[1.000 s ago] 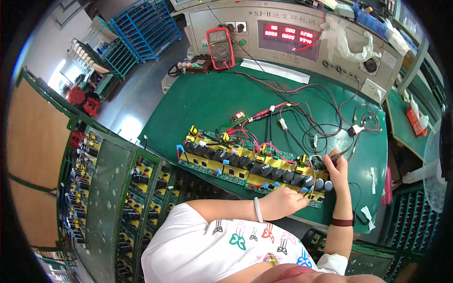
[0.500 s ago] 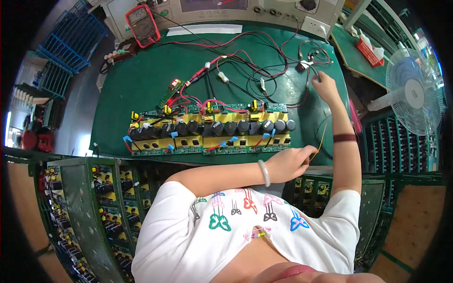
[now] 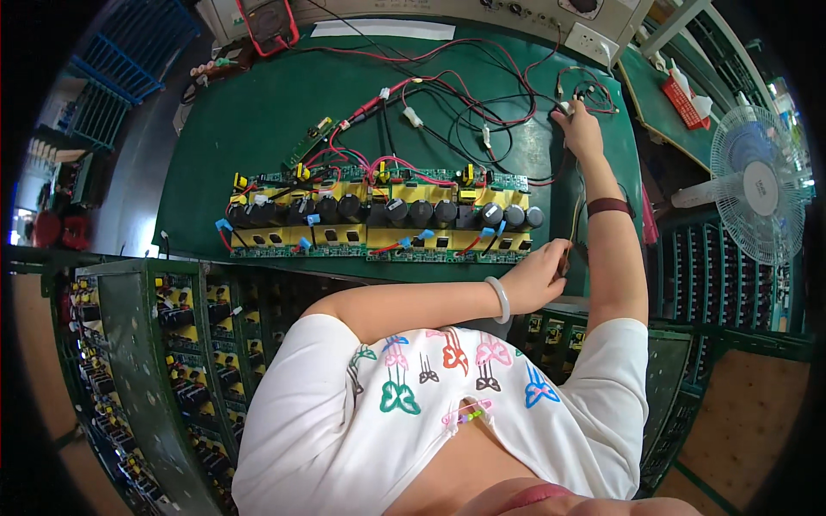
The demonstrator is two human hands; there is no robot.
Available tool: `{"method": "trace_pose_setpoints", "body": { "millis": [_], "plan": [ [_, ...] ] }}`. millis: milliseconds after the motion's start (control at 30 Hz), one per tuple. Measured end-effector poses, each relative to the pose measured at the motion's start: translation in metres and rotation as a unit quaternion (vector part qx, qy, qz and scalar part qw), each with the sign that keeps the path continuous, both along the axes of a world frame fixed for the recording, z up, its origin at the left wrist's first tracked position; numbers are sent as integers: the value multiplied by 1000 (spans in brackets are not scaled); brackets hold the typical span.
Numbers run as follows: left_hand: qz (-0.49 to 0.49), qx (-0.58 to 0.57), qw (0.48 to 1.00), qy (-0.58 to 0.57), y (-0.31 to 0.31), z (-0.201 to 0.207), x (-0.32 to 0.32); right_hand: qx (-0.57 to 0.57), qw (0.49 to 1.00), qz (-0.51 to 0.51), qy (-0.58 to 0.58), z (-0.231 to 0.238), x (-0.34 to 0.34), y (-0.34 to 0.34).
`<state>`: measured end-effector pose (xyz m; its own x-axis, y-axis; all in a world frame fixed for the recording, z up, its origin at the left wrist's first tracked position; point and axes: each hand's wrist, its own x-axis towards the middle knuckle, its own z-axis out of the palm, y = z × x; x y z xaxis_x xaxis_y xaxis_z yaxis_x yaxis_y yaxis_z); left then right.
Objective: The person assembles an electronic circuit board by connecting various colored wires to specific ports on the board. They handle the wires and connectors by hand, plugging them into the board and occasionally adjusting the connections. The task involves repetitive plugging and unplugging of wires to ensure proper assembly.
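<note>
Right hand (image 3: 582, 136) is moved to the connector (image 3: 565, 109), hold unclear; by the left hand (image 3: 535, 275), nearer the leftward-stretched board (image 3: 379, 239), a wire (image 3: 572, 234) is pinched.

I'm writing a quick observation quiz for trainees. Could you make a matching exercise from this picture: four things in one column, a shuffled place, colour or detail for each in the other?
Column one
1. Left hand
2. Right hand
3. Circuit boards
4. Fan

Column two
A. White, at the picture's right side
B. Dark band on its wrist
C. In a row on the green bench
D. Pale bangle on its wrist

Pairs: 1-D, 2-B, 3-C, 4-A
</note>
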<state>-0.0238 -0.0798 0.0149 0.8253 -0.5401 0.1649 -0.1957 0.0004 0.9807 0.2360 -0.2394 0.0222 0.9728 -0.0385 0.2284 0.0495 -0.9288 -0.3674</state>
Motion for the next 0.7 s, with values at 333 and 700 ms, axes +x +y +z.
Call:
{"method": "trace_pose_setpoints", "body": {
  "millis": [333,700],
  "plan": [
    [-301,69,950,41,113,63,-7,-40,980,180,-70,66,-69,79],
    [159,344,828,-414,216,92,66,-39,954,291,-57,5,-38,230]
  ]
}}
